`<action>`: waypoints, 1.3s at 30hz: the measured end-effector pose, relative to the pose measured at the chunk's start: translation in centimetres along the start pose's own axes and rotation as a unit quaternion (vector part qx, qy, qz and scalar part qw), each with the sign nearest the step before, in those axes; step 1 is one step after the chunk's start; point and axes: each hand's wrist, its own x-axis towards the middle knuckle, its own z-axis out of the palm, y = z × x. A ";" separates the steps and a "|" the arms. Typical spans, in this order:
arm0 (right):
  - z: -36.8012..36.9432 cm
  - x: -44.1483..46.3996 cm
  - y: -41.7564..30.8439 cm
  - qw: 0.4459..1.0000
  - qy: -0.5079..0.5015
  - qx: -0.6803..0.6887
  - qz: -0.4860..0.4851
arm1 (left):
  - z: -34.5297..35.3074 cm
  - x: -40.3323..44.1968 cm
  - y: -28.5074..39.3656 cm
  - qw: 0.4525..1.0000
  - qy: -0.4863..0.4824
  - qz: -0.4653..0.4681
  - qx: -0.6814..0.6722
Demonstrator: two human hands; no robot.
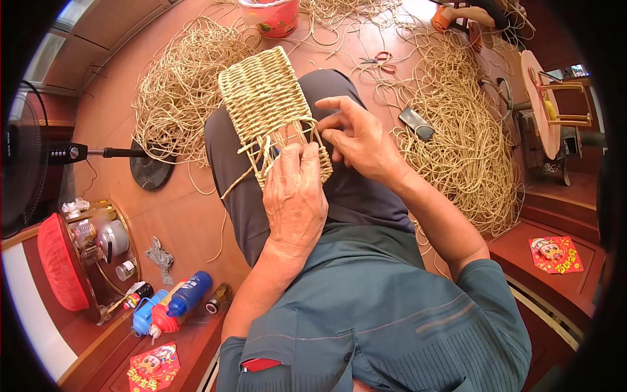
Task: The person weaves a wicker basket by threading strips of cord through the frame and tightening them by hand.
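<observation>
A woven straw basket [264, 88], rectangular and made of pale twisted cord, rests on the lap over dark trousers. Its upper part is tightly woven; below is a gap with bare strands and another woven band. My left hand [294, 193] is closed on the basket at this gap, fingertips bent among the strands; a small blue bit shows beside them. A loose cord end [236, 183] sticks out at the lower left. My right hand [359, 140] is at the basket's right edge, fingers apart and bent, the index finger raised. Whether its lower fingertips touch a strand is hidden.
Heaps of straw cord [189, 85] lie left and right on the floor. Red-handled scissors [382, 62] and a dark phone [416, 124] are at the right. A red bucket [277, 19] stands ahead. A fan [72, 153] and blue bottle [189, 294] are left.
</observation>
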 end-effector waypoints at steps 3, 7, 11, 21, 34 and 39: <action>-0.6 -0.2 -0.3 0.999 -0.047 0.012 0.010 | 0.1 0.1 -0.1 1.000 0.001 0.004 -0.017; -0.8 0.7 0.0 0.991 -0.107 0.055 0.052 | 1.0 -0.5 -0.4 0.999 0.041 0.022 -0.025; -1.1 1.3 0.8 0.985 -0.137 0.094 0.052 | 0.9 -0.5 0.1 0.999 0.024 0.026 0.009; -1.5 1.7 0.9 0.978 -0.169 0.111 0.060 | -0.2 0.7 -0.2 0.998 -0.032 -0.021 -0.058; 0.9 -0.9 1.9 0.954 0.088 0.276 0.079 | -0.6 -1.2 -0.8 0.973 0.098 -0.052 -0.204; 0.3 -0.8 1.5 0.896 0.040 0.421 0.139 | 0.2 -1.0 -0.6 0.982 0.104 -0.016 -0.154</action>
